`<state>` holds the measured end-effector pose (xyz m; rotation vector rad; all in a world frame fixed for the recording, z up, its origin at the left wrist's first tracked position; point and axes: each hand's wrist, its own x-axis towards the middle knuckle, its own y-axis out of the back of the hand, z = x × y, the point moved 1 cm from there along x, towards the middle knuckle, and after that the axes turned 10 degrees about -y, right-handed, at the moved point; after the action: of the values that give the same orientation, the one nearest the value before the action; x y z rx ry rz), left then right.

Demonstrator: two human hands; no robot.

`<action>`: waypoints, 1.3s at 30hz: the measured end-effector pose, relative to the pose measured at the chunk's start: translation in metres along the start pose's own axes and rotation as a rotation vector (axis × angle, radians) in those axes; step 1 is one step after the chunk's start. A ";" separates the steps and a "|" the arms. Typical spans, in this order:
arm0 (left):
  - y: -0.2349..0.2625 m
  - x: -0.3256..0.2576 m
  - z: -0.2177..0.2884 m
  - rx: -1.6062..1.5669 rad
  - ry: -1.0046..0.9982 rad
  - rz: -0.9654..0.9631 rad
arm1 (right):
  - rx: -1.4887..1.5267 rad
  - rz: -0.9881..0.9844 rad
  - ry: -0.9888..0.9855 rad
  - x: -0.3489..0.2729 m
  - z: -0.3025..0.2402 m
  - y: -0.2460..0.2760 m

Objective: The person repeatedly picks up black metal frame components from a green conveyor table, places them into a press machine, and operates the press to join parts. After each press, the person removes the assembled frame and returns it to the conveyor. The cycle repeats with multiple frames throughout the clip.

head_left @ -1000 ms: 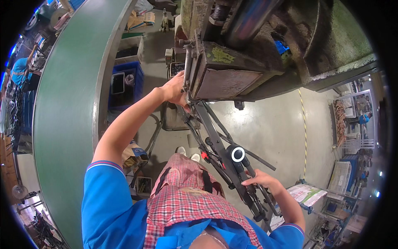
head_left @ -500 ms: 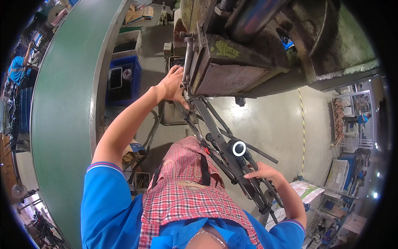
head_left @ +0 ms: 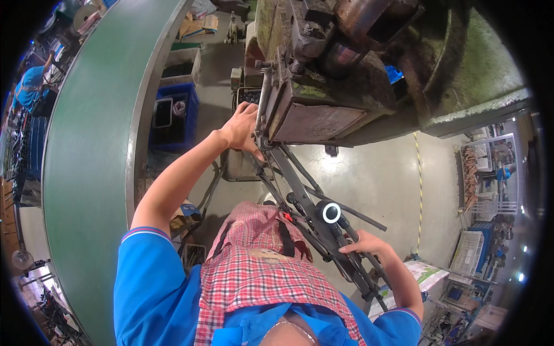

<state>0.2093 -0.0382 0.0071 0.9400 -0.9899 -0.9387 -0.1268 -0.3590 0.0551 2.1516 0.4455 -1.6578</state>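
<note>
A long black folded tube frame [head_left: 295, 183], with a round joint ringed in white [head_left: 331, 213] and a small red part, slants from the machine down to the lower right in front of my body. My left hand [head_left: 241, 131] is closed on its far end, close against the machine's front edge; part of the grip is hidden there. Around the near part of the frame, below the ringed joint, my right hand [head_left: 367, 242] is wrapped, thumb lying on top. The frame's far tip disappears under the heavy, worn green machine [head_left: 329, 115].
A green-topped table [head_left: 86, 173] runs along my left. Beyond its edge stand a blue bin [head_left: 193, 118] and a white bin [head_left: 196, 68]. A carton-like box [head_left: 424, 275] is at lower right, near shelving with crates [head_left: 466, 254]. Another person [head_left: 30, 86] is at far left.
The view has shifted slightly, so the machine and bins sit a little lower in the picture. Both hands keep their hold on the frame, which has hardly moved.
</note>
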 end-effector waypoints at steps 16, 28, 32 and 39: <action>-0.022 -0.090 0.142 -0.294 0.678 0.672 | -0.199 0.106 0.186 -0.029 0.035 -0.061; -0.105 -0.081 0.398 -1.762 1.420 1.149 | -0.547 0.296 0.540 -0.048 0.092 -0.138; -0.032 -0.137 0.433 -1.588 1.291 1.370 | -0.695 0.405 0.756 -0.083 0.067 -0.183; 0.099 -0.292 0.547 -1.047 0.590 1.993 | -0.984 0.355 1.594 -0.176 -0.006 -0.334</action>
<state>-0.3650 0.1556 0.1711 -0.7587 -0.3620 0.5894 -0.3237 -0.0666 0.1899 1.9822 0.8936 0.6952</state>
